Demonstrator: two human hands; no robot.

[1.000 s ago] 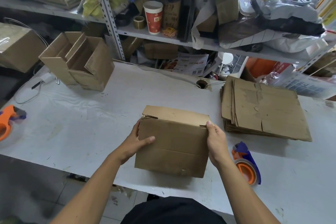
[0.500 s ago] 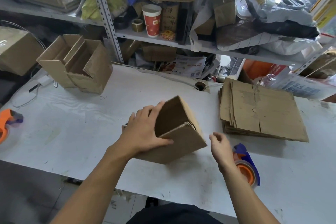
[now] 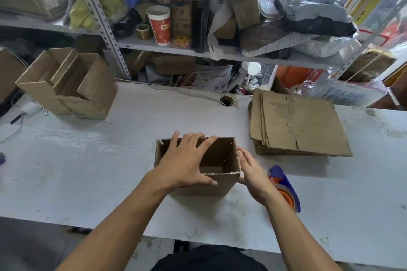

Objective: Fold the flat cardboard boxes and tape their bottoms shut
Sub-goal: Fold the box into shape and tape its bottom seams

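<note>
Two hands on one box | box stands open-side up on table, left of tape dispenser | left hand spread across opening, right hand flat against side | advice: square corners, seat bottom flaps flush.

Brown box upright, open-topped; flat stack beside.

An opened cardboard box stood mouth-up on the white table, and the left hand lay spread across its open top, fingers straight. The right hand pressed flat against the box's right wall, with a tape dispenser just beyond it. Farther right of the hands lay a stack of flat cardboard; folded boxes stood well off to the left.
</note>
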